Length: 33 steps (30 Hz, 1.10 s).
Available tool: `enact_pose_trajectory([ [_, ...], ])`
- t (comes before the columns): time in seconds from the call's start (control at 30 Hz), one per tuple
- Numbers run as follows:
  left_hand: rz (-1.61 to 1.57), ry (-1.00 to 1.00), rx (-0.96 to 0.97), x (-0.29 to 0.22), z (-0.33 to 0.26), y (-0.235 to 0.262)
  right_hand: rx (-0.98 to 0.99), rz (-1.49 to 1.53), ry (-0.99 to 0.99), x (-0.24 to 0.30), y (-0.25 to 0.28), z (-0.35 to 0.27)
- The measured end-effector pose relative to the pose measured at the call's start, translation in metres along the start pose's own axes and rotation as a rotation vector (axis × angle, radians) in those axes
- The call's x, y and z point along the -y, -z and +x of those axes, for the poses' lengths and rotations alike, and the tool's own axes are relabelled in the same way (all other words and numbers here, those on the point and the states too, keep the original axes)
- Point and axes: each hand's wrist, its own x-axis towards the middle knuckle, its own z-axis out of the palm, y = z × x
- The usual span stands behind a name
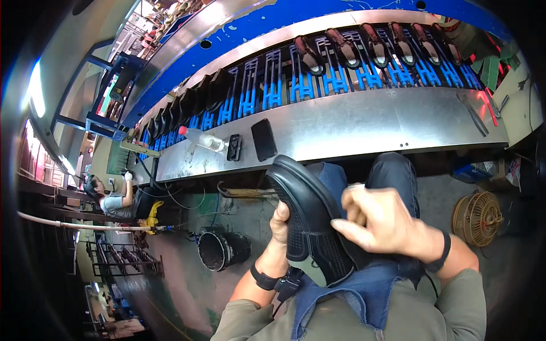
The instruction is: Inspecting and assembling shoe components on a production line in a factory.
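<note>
A black shoe (pixel 310 219) with a thick dark sole and a grey patch near its heel is held over my lap, toe pointing away from me. My left hand (pixel 280 223) grips its left side, with the thumb showing and the other fingers hidden behind the shoe. Close to the shoe's right side is my right hand (pixel 378 219), slightly blurred, with fingers curled in and the thumb reaching toward the shoe. Whatever those curled fingers hold, if anything, cannot be made out.
Ahead runs a metal ledge (pixel 352 122) bearing a clear bottle (pixel 205 140), a black phone (pixel 264 140) and a small black case (pixel 234 147). Beyond it, shoes (pixel 341 48) sit on blue racks. A bucket (pixel 219 250), a fan (pixel 478 219) and a co-worker (pixel 119 199) are nearby.
</note>
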Motion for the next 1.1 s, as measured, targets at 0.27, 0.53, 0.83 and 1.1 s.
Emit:
enact_pose_trajectory([
  [0.27, 0.539, -0.071, 0.061, -0.014, 0.003, -0.012, 0.324, 0.105, 0.164, -0.016, 0.015, 0.044],
  [0.53, 0.871, -0.313, -0.072, -0.019, 0.016, -0.036, 0.298, 0.277, 0.071, -0.037, 0.012, 0.044],
  [0.83, 0.595, -0.116, -0.207, 0.002, 0.028, 0.008, 0.173, -0.208, -0.057, -0.007, -0.027, 0.017],
  [1.1, 0.282, 0.063, -0.394, 0.034, 0.069, 0.039, 0.321, -0.460, 0.108, -0.002, -0.033, -0.049],
])
